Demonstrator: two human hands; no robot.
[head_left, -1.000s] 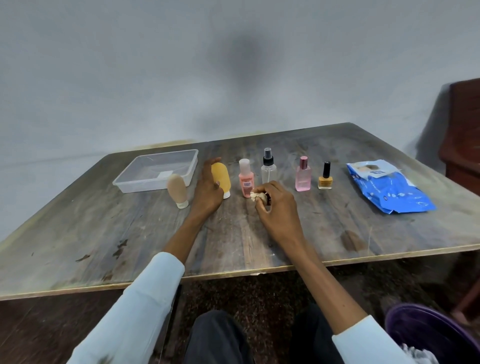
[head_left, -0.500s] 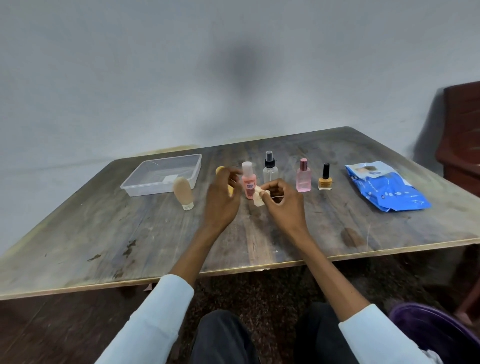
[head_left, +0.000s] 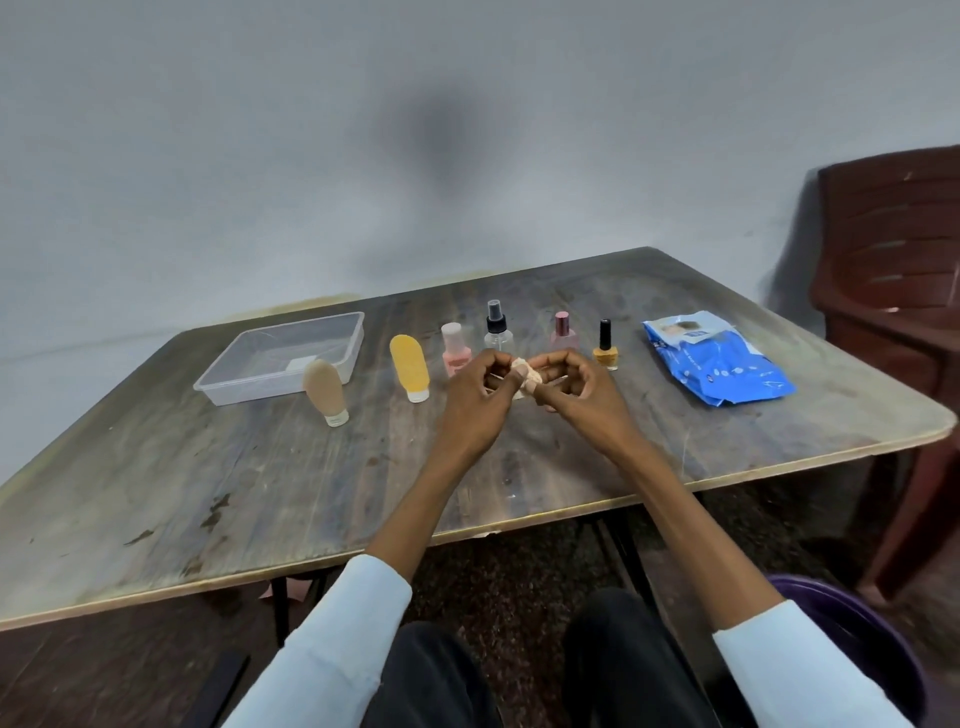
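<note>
Wad (head_left: 525, 378) pinched between the fingers (head_left: 558, 358) of both hands — left hand (head_left: 475, 402) and right hand (head_left: 582, 397) curled onto it above the table (head_left: 260, 467).

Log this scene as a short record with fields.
Hands: left hand and right hand both pinch a small pale wad above the table
Standing, left to right: tan tube, yellow tube, pink bottle, clear spray bottle, pink perfume bottle, nail polish bottle
Left end: clear tray
Right end: blue packet, lying flat
</note>
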